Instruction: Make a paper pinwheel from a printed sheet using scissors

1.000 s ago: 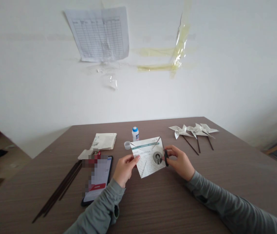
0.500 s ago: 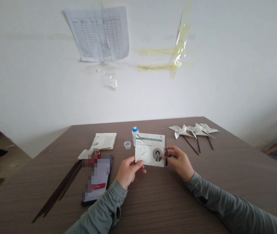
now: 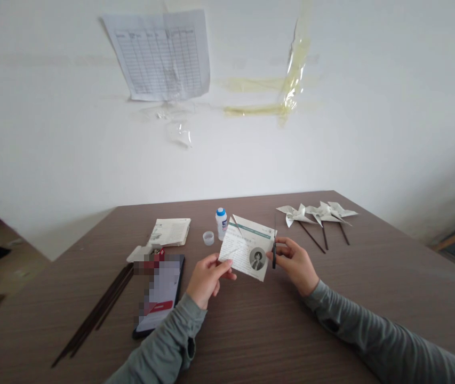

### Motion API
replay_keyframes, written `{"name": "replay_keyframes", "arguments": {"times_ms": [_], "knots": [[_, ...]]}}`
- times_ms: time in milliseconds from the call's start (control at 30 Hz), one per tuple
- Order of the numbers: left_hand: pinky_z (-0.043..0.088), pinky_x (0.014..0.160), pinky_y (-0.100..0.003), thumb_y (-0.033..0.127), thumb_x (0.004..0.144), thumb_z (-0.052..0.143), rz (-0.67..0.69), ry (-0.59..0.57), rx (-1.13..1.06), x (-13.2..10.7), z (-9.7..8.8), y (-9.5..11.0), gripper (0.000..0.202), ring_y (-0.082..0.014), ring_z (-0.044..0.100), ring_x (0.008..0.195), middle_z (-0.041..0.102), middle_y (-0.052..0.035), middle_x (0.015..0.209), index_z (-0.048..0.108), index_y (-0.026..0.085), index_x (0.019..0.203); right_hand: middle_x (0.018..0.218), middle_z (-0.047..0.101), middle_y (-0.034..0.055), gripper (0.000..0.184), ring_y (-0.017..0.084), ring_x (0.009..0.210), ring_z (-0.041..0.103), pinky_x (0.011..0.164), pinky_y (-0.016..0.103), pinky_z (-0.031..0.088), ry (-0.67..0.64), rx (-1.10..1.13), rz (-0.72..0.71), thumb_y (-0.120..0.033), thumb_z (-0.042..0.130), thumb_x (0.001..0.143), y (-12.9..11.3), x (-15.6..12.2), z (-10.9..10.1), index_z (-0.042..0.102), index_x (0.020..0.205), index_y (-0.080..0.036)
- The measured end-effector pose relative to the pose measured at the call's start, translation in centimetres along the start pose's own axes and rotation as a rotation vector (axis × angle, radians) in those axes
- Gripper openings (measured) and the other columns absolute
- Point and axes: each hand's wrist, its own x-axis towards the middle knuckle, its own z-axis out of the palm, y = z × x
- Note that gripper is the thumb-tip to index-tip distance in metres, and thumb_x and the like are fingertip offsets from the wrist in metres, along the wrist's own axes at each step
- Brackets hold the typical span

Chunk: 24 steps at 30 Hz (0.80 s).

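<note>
My left hand [image 3: 208,278] pinches the lower left corner of a printed paper square [image 3: 238,250], which is tilted clockwise above the table. The paper carries a green band and a round portrait, and slits run in from its left side. In my right hand [image 3: 296,265] is a pair of dark scissors [image 3: 274,255], held with the blades pointing up at the paper's right edge. Whether the blades are apart cannot be made out. Behind the paper stands a white bottle with a blue cap [image 3: 221,223], and a small clear cap [image 3: 208,238] lies beside it.
At the back right lie several paper pinwheels [image 3: 323,213] on brown sticks. A stack of paper squares [image 3: 170,232], a small red box [image 3: 157,255], a phone [image 3: 161,298] and loose brown sticks [image 3: 95,309] occupy the left of the wooden table [image 3: 251,341].
The paper has turned clockwise in my left hand, its right side dropping. My right hand with the scissors has barely moved.
</note>
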Motion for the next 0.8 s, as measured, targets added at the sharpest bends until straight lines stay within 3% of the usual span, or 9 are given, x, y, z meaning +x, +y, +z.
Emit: {"name": "replay_keyframes", "arguments": {"times_ms": [167,267,567,800], "knots": [[0.035,0.037,-0.016,0.043,0.069,0.116,-0.009,-0.037,-0.049,-0.3,0.6,-0.9,0.047,-0.0334,0.1,0.095,0.099,-0.016,0.105,0.093,0.018,0.101,0.076,0.087,0.0005,0.075,0.027,0.073,0.08,0.071,0.039,0.063,0.017,0.078,0.018,-0.058,0.125,0.054,0.1,-0.3,0.5,0.08,0.106,-0.028],[0.039,0.037,-0.016,0.039,0.071,0.116,-0.022,-0.068,-0.065,-0.4,1.1,-1.4,0.046,-0.0376,0.101,0.105,0.102,-0.0198,0.118,0.095,0.018,0.106,0.082,0.091,0.0034,0.074,0.031,0.079,0.085,0.074,0.041,0.067,0.025,0.107,0.016,-0.058,0.125,0.057,0.5,-0.7,0.9,0.08,0.108,-0.029],[0.036,0.036,-0.017,0.034,0.069,0.112,-0.028,0.028,-0.095,-0.4,1.6,-1.1,0.037,-0.0336,0.1,0.088,0.101,-0.0142,0.1,0.095,0.019,0.098,0.084,0.092,0.0036,0.076,0.03,0.08,0.085,0.073,0.039,0.065,-0.031,0.092,0.031,-0.058,0.127,0.057,0.7,-0.8,0.8,0.081,0.109,-0.027],[0.039,0.036,-0.018,0.032,0.07,0.107,-0.052,0.046,-0.064,-0.4,1.7,-1.1,0.032,-0.0354,0.1,0.091,0.1,-0.0144,0.098,0.092,0.019,0.095,0.079,0.089,0.0015,0.075,0.029,0.077,0.082,0.072,0.038,0.063,-0.034,0.069,0.029,-0.06,0.126,0.058,0.8,-1.0,1.1,0.082,0.11,-0.028]]}}
